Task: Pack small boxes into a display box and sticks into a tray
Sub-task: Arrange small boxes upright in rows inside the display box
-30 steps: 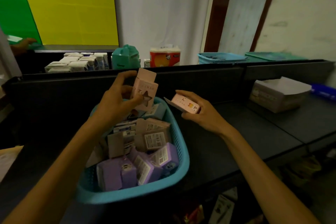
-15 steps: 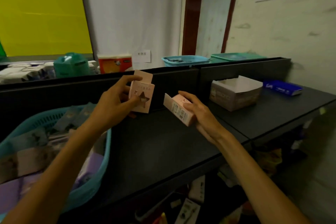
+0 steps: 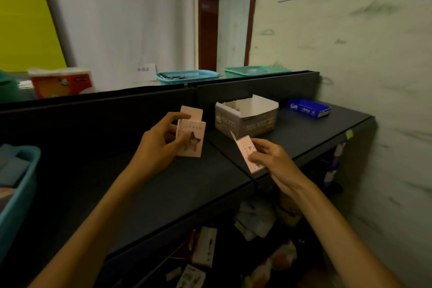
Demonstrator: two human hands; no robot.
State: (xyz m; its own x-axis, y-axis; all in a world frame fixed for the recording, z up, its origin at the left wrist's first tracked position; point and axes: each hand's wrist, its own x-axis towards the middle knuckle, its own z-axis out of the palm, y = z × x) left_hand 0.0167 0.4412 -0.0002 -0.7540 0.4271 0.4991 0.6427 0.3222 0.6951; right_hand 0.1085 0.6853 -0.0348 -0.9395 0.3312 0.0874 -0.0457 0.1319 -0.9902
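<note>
My left hand (image 3: pixel 159 145) holds a small pink box (image 3: pixel 195 145) with a star-shaped window, upright, its top flap open, above the black table (image 3: pixel 163 189). My right hand (image 3: pixel 271 159) grips a second small pink box (image 3: pixel 247 154), tilted, its end flap open. Just beyond both hands stands the grey-and-white display box (image 3: pixel 247 124), open at the top, a little behind the right hand's box. At the far left edge is the blue basket (image 3: pixel 21 194) with more small boxes inside.
A blue packet (image 3: pixel 308 108) lies on the table at the back right. Behind the black divider (image 3: pixel 257 91) sit a blue tray (image 3: pixel 187 76), a green tray (image 3: pixel 254 70) and an orange pack (image 3: pixel 60 82). Clutter fills the shelf below the table.
The view has swung right, away from the basket toward the display box. Both hands, each with its pink box, moved right toward the display box; the right box tilted more upright.
</note>
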